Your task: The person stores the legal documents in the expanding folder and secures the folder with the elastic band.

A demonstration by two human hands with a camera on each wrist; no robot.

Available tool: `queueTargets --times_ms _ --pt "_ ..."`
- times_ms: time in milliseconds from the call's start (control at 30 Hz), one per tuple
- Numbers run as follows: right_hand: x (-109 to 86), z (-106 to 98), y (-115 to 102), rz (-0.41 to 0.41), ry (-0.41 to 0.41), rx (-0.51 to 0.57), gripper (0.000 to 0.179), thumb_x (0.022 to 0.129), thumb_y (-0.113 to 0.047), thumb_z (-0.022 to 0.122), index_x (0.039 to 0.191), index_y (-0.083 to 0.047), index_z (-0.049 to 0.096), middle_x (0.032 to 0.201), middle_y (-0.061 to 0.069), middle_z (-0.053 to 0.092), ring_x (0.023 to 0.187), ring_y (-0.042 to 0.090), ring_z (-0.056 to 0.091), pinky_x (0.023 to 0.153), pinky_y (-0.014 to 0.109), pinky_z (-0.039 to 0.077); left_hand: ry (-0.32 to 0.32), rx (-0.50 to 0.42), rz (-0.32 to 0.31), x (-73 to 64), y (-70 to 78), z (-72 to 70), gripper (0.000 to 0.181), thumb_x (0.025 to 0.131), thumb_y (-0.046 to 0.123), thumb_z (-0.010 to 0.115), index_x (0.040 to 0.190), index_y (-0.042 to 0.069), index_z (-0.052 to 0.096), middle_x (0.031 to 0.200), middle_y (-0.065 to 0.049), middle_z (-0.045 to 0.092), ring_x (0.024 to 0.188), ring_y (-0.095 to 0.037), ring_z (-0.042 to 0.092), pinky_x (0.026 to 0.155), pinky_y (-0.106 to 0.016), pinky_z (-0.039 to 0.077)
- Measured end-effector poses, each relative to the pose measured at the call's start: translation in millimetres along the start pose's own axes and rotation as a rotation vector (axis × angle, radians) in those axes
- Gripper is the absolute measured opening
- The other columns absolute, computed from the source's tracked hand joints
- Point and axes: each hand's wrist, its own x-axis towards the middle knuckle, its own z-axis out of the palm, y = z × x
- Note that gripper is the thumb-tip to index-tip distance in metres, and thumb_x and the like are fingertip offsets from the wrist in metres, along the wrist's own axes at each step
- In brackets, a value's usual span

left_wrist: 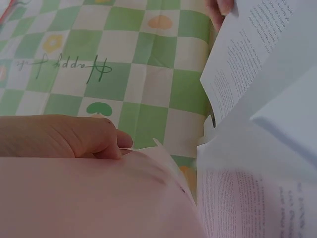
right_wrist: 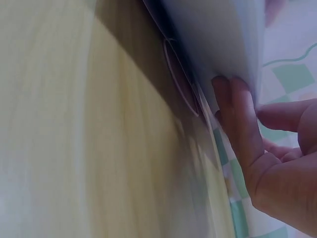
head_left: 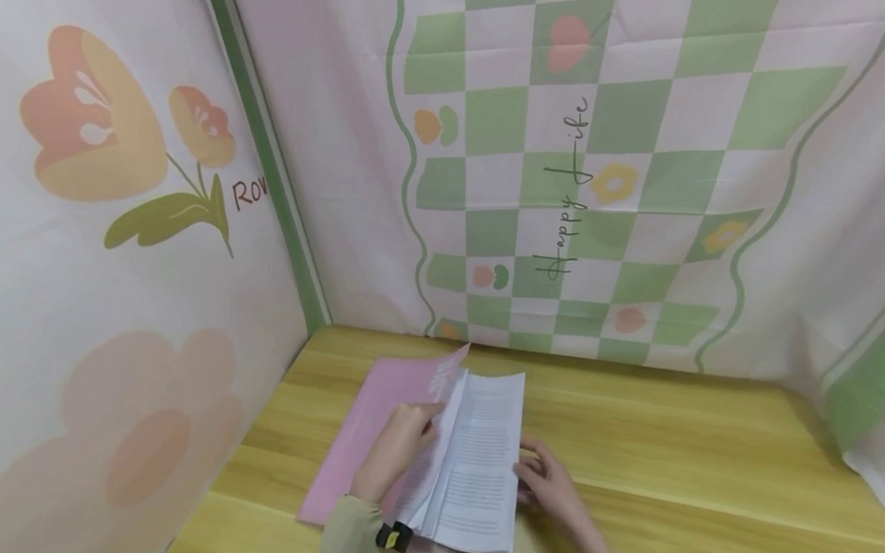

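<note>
A pink folder (head_left: 359, 427) with white lettering lies on the table, spread to the left. Printed sheets (head_left: 482, 454) stand partly raised out of it, text side visible. My left hand (head_left: 400, 441) is over the folder; in the left wrist view its thumb and fingers pinch the edge of the pink cover (left_wrist: 99, 198). At the right edge of the sheets is my right hand (head_left: 552, 483). Seen from the right wrist, the right hand (right_wrist: 277, 153) grips the stack of sheets (right_wrist: 218, 44) between thumb and fingers. Some fingertips are hidden behind the paper.
The wooden table (head_left: 665, 464) extends to the right of the papers. A patterned cloth (head_left: 567, 191) with green checks hangs at the back, and a flowered cloth (head_left: 149, 286) on the left. A black strap (head_left: 395, 537) is on the left wrist.
</note>
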Motion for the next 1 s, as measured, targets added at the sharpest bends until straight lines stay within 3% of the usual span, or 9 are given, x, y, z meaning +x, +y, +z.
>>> queueTargets --times_ms 400,700,1000 --pt "1.9 -0.7 3.6 0.007 -0.026 0.023 0.053 0.090 -0.001 0.051 0.139 -0.002 0.032 0.123 0.034 0.054 0.081 0.022 0.068 0.062 0.027 0.056 -0.014 0.020 -0.007 -0.8 1.5 -1.1 0.028 0.080 -0.005 0.058 0.104 0.005 0.068 0.056 0.008 0.036 0.051 -0.001 0.028 0.046 -0.013 0.027" --pt "5.3 6.7 -0.9 0.041 0.008 0.017 0.054 0.089 -0.002 0.052 0.140 -0.003 0.033 0.123 0.032 0.055 0.084 0.022 0.068 0.065 0.030 0.057 -0.006 0.027 0.013 1.3 1.2 1.1 0.022 0.079 -0.005 0.059 0.095 0.007 0.067 0.055 0.007 0.036 0.049 -0.001 0.029 0.045 -0.013 0.027" --pt "10.6 14.4 0.9 0.011 -0.024 0.044 0.055 0.089 -0.003 0.052 0.140 0.002 0.030 0.120 0.034 0.055 0.081 0.019 0.067 0.064 0.028 0.056 0.009 0.023 0.033 2.0 2.9 3.0 0.017 0.077 -0.007 0.059 0.080 0.009 0.062 0.055 0.008 0.031 0.050 -0.001 0.029 0.046 -0.012 0.026"
